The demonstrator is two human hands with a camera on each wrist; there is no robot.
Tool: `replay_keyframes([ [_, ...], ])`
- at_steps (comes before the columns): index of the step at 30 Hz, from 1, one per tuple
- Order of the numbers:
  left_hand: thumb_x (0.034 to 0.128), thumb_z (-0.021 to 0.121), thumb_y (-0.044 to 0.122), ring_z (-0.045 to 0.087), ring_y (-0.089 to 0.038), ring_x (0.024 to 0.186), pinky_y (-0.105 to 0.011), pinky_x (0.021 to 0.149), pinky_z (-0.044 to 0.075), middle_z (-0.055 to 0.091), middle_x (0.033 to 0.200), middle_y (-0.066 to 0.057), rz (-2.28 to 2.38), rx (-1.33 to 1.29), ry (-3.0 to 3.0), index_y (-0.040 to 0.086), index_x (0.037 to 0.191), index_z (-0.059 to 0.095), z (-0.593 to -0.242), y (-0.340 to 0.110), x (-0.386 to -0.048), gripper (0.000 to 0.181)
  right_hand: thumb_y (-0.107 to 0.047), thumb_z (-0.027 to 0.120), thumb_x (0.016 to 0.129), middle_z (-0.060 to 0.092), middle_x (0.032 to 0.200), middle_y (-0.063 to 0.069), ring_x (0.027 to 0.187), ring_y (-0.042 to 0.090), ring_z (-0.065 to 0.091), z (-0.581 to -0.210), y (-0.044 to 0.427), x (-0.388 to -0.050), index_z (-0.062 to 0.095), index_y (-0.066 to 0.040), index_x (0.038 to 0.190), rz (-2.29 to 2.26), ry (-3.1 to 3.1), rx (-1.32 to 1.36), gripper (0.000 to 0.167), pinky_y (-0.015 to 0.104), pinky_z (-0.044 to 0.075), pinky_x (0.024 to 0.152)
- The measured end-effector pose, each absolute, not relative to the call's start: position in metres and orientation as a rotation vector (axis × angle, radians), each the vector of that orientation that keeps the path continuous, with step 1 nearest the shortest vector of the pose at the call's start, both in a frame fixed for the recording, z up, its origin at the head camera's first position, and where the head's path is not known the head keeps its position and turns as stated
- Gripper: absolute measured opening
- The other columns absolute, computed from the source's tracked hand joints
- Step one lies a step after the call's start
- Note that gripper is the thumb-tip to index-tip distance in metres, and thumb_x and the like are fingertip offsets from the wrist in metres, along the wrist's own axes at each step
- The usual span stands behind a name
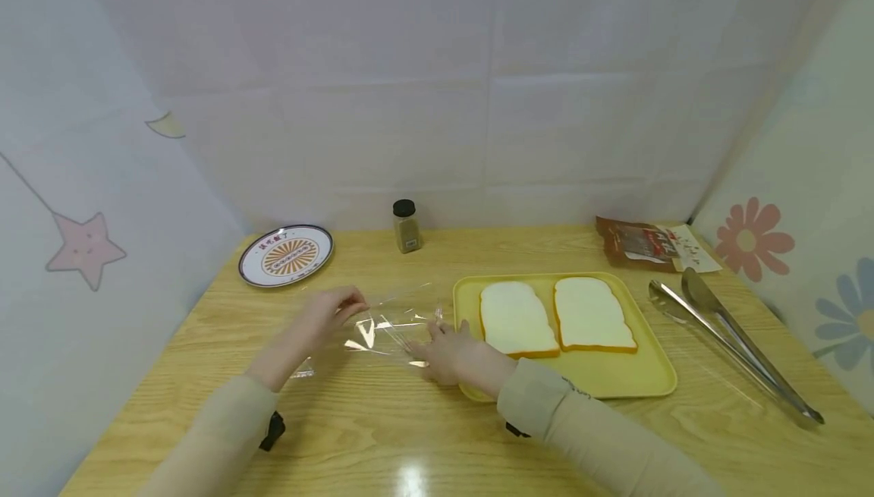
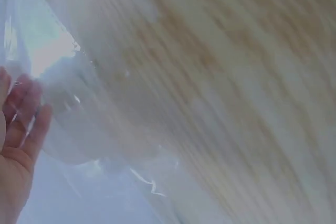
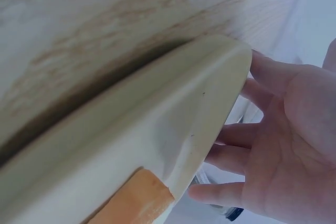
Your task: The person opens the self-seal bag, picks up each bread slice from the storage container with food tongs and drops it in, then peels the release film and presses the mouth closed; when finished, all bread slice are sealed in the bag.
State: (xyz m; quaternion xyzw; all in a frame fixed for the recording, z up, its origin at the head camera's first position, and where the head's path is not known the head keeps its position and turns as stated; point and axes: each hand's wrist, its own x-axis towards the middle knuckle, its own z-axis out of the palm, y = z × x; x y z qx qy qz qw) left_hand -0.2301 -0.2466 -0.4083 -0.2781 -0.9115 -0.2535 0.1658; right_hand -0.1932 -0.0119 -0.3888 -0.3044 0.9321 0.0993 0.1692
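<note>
Transparent plastic film (image 1: 385, 334) is stretched low over the wooden tabletop (image 1: 355, 436), its edge pinched at about ten o'clock by the bent fingers and thumb of the left hand (image 1: 332, 309). At four o'clock it is touched by the right hand (image 1: 451, 353), whose fingers are spread and nearly straight.

A yellow rectangular tray (image 1: 604, 381) is set at three o'clock from the film; whether its rim is touched by the right hand cannot be told. On the tray, crusted white bread slices are laid flat side by side: one slice (image 1: 517, 320) at ten o'clock, the other slice (image 1: 594, 315) at one.

Metal tongs (image 1: 778, 385) are laid at the tray's three o'clock, and a brown food packet (image 1: 638, 243) between its one and two.

From the film, a black-capped spice bottle (image 1: 407, 230) is stood at twelve o'clock, and a dark-rimmed plate (image 1: 288, 256) with an orange sunburst is placed at ten. Pale walls (image 1: 410, 117) are seen beyond.
</note>
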Motion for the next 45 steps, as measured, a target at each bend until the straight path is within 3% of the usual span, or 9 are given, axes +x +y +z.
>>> replay_keyframes([
  [9,0.0728,0.074,-0.003,0.055,-0.009,0.066,-0.027,0.058,0.052,0.059,0.072,-0.001,-0.565,-0.835,-2.259,0.005,0.082,0.057,-0.405,-0.254,-0.231,0.021,-0.043,0.045,0.098,0.026,0.155,0.007,0.141,0.025,0.03,-0.389,-0.01,-0.196,0.027,-0.043,0.145,0.212,2.639,-0.868,0.051,0.056,0.028,0.113],
  [15,0.0697,0.077,-0.002,0.056,-0.007,0.065,-0.022,0.057,0.049,0.063,0.072,0.002,-0.541,-0.915,-2.248,0.008,0.078,0.061,-0.403,-0.258,-0.229,0.02,-0.038,0.048,0.098,0.025,0.155,0.008,0.142,0.026,0.027,-0.386,-0.006,-0.198,0.03,-0.041,0.145,0.166,2.595,-0.882,0.051,0.058,0.026,0.113],
  [24,0.07,0.076,-0.006,0.063,-0.012,0.069,-0.024,0.061,0.055,0.068,0.078,-0.003,-0.494,-1.035,-2.435,0.003,0.092,0.071,-0.4,-0.266,-0.215,0.024,-0.006,0.047,0.096,0.027,0.155,0.004,0.144,0.022,0.023,-0.379,0.0,-0.208,0.035,-0.038,0.144,0.058,2.451,-0.922,0.059,0.056,0.024,0.115],
  [29,0.07,0.079,0.003,0.056,-0.002,0.065,-0.019,0.058,0.052,0.062,0.072,0.007,-0.559,-0.984,-2.504,0.012,0.076,0.068,-0.396,-0.267,-0.212,0.015,-0.009,0.047,0.098,0.065,0.12,-0.002,0.115,0.016,0.057,-0.379,0.0,-0.222,0.064,-0.021,0.121,-0.059,2.491,-1.099,0.031,0.04,0.047,0.1],
  [32,0.0709,0.08,0.011,0.053,0.003,0.066,-0.016,0.059,0.051,0.06,0.071,0.012,-0.546,-1.0,-2.504,0.017,0.073,0.065,-0.396,-0.265,-0.212,0.017,-0.011,0.052,0.096,0.069,0.1,0.003,0.091,0.016,0.062,-0.383,-0.002,-0.23,0.07,-0.01,0.101,-0.15,2.567,-1.188,0.019,0.028,0.054,0.08],
  [35,0.0724,0.079,0.01,0.056,0.003,0.067,-0.016,0.059,0.051,0.062,0.073,0.011,-0.541,-1.028,-2.496,0.017,0.075,0.066,-0.399,-0.263,-0.213,0.014,-0.013,0.058,0.093,0.065,0.097,0.007,0.087,0.018,0.059,-0.388,-0.005,-0.236,0.066,-0.007,0.103,-0.164,2.657,-1.21,0.014,0.026,0.052,0.076],
  [37,0.0738,0.077,0.007,0.058,0.001,0.067,-0.018,0.06,0.052,0.065,0.074,0.008,-0.547,-1.031,-2.5,0.015,0.077,0.068,-0.4,-0.263,-0.212,0.012,-0.02,0.063,0.091,0.061,0.106,0.007,0.096,0.019,0.057,-0.391,-0.007,-0.238,0.062,-0.008,0.111,-0.141,2.698,-1.179,0.023,0.028,0.051,0.084],
  [40,0.0779,0.073,0.004,0.06,-0.002,0.069,-0.021,0.061,0.053,0.068,0.076,0.004,-0.593,-1.014,-2.535,0.012,0.08,0.068,-0.4,-0.262,-0.212,0.01,-0.036,0.067,0.087,0.051,0.13,0.01,0.12,0.024,0.049,-0.393,-0.011,-0.239,0.048,-0.01,0.133,-0.042,2.7,-1.102,0.056,0.035,0.044,0.102],
  [45,0.0809,0.071,0.005,0.064,-0.004,0.073,-0.022,0.064,0.055,0.071,0.081,0.001,-0.613,-0.937,-2.602,0.012,0.086,0.07,-0.399,-0.261,-0.212,0.008,-0.053,0.066,0.082,0.022,0.157,0.006,0.144,0.027,0.021,-0.392,-0.014,-0.235,0.019,-0.014,0.151,0.035,2.608,-0.983,0.092,0.05,0.025,0.116],
])
